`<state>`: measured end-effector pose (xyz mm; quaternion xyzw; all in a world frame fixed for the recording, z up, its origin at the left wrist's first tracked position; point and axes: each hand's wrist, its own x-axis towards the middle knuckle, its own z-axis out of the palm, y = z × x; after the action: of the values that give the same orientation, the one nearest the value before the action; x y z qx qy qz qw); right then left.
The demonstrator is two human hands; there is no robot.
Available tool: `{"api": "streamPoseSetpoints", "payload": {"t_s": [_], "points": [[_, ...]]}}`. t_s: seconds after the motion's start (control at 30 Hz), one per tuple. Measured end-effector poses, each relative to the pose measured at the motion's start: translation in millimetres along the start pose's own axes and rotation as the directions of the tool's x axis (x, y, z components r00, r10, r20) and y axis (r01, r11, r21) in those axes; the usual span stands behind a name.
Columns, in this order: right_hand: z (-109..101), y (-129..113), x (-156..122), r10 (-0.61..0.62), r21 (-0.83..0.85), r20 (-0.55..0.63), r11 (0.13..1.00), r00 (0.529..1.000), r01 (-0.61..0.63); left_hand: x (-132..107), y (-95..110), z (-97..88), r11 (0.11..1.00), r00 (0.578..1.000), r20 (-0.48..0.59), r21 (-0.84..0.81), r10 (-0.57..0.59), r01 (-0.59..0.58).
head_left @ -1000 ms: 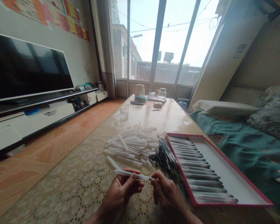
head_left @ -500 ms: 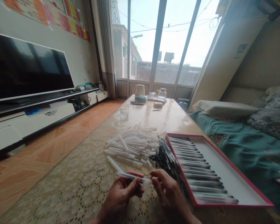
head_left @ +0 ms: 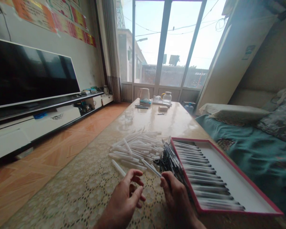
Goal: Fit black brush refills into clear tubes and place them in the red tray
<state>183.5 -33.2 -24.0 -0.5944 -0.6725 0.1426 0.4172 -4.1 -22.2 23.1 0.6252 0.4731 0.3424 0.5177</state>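
My right hand [head_left: 175,194] pinches one end of a clear pen barrel [head_left: 151,167], which slants up to the left above the table. My left hand [head_left: 126,197] hovers just left of it with fingers apart and curled, holding nothing. Beyond my hands lies a heap of clear pen barrels [head_left: 137,148]. A bundle of dark pen refills [head_left: 170,159] lies to the right of that heap. A red-rimmed white box lid [head_left: 231,178] at the right holds a row of assembled pens [head_left: 200,176].
The long table [head_left: 85,187] has a lace-patterned cover. At its far end stand a kettle [head_left: 143,93], a glass jug [head_left: 167,96] and a small glass [head_left: 128,115]. A television [head_left: 30,74] on a low white unit is at left, a teal-covered sofa [head_left: 252,149] at right.
My left hand let go of the pen barrel and opened. My right hand now holds the barrel alone, tilted up to the left. The camera tilted down slightly.
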Motion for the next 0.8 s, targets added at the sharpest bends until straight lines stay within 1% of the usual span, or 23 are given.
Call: {"api": "streamPoseSetpoints", "payload": {"t_s": [0.03,0.07,0.1,0.17,0.2,0.3,0.4,0.57,0.67,0.8], "points": [[0,0,0,0.023,0.002,-0.012,1.0,1.0,-0.023,-3,6,-1.0,0.989,0.995,0.084,0.132,0.059,-0.069],[-1,0,0,0.039,0.006,-0.025,0.999,0.999,-0.038,-4,11,-1.9,0.949,0.979,0.16,0.267,0.129,-0.169],[-1,0,0,0.047,0.01,-0.039,0.999,0.998,-0.046,-2,13,-2.7,0.882,0.957,0.218,0.39,0.192,-0.266],[-2,-1,1,0.048,0.019,-0.062,0.999,0.997,-0.047,11,13,-4.5,0.715,0.924,0.255,0.585,0.286,-0.383],[-2,-1,1,0.044,0.022,-0.074,0.999,0.996,-0.042,20,11,-5.3,0.632,0.916,0.263,0.664,0.304,-0.4],[-2,0,2,0.025,0.023,-0.092,0.999,0.995,-0.023,51,0,-7.5,0.392,0.925,0.17,0.868,0.338,-0.303],[-2,2,3,0.028,0.019,-0.086,0.999,0.996,-0.026,69,-10,-9.8,0.356,0.925,0.145,0.893,0.352,-0.276],[-3,2,4,0.044,0.007,-0.057,0.999,0.997,-0.044,74,-21,-15.7,0.36,0.913,0.113,0.895,0.391,-0.265],[-3,2,4,0.049,0.004,-0.049,0.999,0.998,-0.048,75,-27,-18.7,0.394,0.899,0.083,0.879,0.43,-0.27],[0,8,3,0.046,0.04,-0.041,0.998,0.998,-0.045,76,-33,-21.6,0.479,0.874,0.045,0.822,0.483,-0.307]]}}
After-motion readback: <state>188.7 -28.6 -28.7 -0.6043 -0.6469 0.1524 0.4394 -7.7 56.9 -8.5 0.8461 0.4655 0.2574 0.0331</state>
